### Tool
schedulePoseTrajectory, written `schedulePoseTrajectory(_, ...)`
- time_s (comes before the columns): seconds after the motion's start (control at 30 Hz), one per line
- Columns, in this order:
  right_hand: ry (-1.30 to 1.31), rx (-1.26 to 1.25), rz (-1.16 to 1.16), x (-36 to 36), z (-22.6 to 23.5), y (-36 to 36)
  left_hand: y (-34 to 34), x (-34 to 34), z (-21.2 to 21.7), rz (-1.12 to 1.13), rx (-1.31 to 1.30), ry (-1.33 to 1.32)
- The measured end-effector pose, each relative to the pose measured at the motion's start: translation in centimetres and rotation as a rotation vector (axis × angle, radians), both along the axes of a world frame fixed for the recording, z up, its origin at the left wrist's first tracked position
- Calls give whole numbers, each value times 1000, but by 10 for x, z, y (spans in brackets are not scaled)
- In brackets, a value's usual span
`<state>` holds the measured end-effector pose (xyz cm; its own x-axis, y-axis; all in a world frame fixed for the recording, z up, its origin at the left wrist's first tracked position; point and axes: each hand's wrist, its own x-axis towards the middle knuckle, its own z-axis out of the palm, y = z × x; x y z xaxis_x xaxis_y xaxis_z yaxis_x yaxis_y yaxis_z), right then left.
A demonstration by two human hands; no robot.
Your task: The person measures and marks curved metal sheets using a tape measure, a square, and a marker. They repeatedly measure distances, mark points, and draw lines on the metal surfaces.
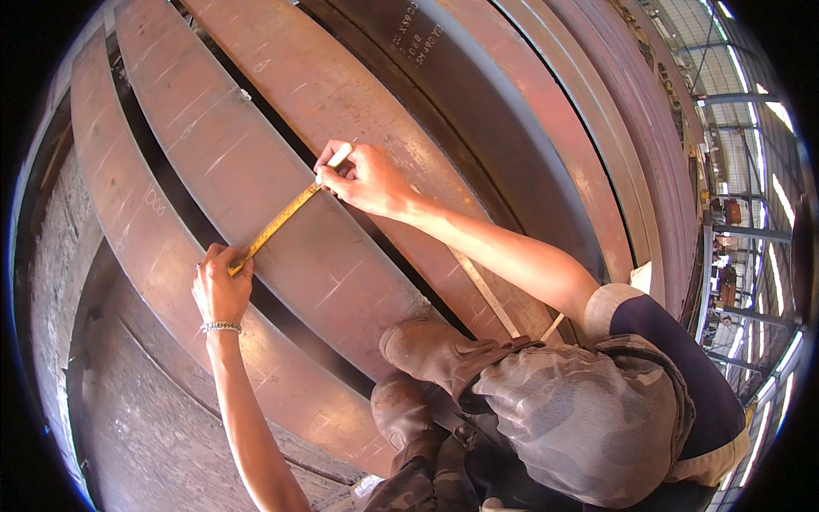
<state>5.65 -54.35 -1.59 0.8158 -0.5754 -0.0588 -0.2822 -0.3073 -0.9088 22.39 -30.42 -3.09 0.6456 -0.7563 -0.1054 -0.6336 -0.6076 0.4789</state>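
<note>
My left hand (pixel 223 286), with a bracelet at the wrist, pinches one end of a yellow tape measure (pixel 286 219). The blade is stretched at a slant across a long reddish-brown steel strip (pixel 226 171). My right hand (pixel 368 179) rests at the strip's far edge, its fingers closed around a short white chalk stick (pixel 340 155) and touching the other end of the stretched blade. Another length of yellow tape (pixel 488 294) shows beyond my right forearm, running down toward my lap; its link to the stretched part is hidden. Thin white lines mark the steel.
More curved-looking steel strips lie side by side, with dark gaps (pixel 162 192) between them. My brown boots (pixel 431 346) are on the strips, and my camouflage-covered knee (pixel 580 410) is raised at right. Grey worn flooring (pixel 162 418) lies at lower left. A shed frame (pixel 751 230) stands at far right.
</note>
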Motion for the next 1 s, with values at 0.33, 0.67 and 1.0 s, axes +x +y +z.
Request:
schedulePoseTrajectory(0.33, 96, 228, 357, 57, -18, 3, 1, 1, 1, -18, 5, -9)
schedulePoseTrajectory(0.67, 193, 107, 569, 92, -52, 1, 0, 3, 0, -11, 46, -10)
schedulePoseTrajectory(1.0, 218, 21, 580, 91, -53, 2, 0, 3, 1, -3, 30, 22)
